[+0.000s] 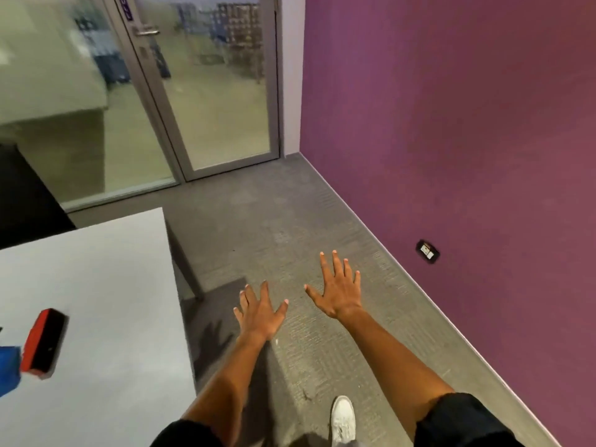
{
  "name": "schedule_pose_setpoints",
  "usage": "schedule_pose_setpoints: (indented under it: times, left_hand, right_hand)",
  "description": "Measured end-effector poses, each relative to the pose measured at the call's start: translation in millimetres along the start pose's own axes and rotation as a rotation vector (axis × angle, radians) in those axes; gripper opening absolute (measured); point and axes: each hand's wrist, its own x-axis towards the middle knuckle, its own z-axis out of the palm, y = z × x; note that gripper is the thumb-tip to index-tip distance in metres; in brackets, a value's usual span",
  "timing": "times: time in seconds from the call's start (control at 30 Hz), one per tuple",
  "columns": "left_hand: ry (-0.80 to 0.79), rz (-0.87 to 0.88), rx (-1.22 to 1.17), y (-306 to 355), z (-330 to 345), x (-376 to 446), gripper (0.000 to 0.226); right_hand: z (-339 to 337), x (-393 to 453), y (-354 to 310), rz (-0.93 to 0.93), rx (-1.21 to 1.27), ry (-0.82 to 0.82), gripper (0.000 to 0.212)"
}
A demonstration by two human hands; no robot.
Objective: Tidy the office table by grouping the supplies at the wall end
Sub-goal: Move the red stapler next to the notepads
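Grey carpet [274,221] between a purple wall [451,124] and a white table [96,285]. Over the carpet, left hand [259,312] and right hand [338,290], both empty, palms down, fingers spread. Left of them, near the table's left edge, a red-and-black eraser [43,345] touching a blue item [9,366]. Beyond, a glass door [209,91].

Table [96,285]: at left, its corner toward the door [213,91].
Eraser [43,345]: on the table, near its left edge, touching a box [8,369] on its left.
Hands: left hand [259,312] and right hand [338,290] side by side over the floor [290,221], right of the table.
Wall [451,124]: at right, bearing a socket [428,251] low down.
Shoe [343,421]: on the floor, below the hands.
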Motion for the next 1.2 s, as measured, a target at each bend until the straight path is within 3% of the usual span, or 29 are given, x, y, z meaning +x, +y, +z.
schedule_pose_setpoints:
  times: [0.2,0.33,0.5,0.77,1.2]
  left_hand:
    - [0.136,-0.162,-0.042,17.2,-22.7,47.0,0.082]
    - [0.214,-0.294,-0.107,11.1,-47.2,61.2,0.082]
    - [0.339,-0.451,-0.146,-29.4,-85.5,76.2,0.082]
    - [0.445,-0.764,-0.286,-150.9,-114.6,105.5,0.079]
    - [0.701,-1.239,-0.598,-283.7,-152.8,86.5,0.079]
  right_hand:
    - [-27.6,111.6,7.1,-0.208,-0.043,-0.047,0.089]
    - [-36.2,163.1,-29.1,-0.333,-0.039,-0.079,0.091]
    - [-28.0,195.9,-115.7,-0.521,-0.018,-0.137,0.091]
    - [19.2,224.6,-269.3,-0.776,-0.067,-0.236,0.089]
    - [101.2,207.2,-486.7,-1.198,-0.222,-0.487,0.090]
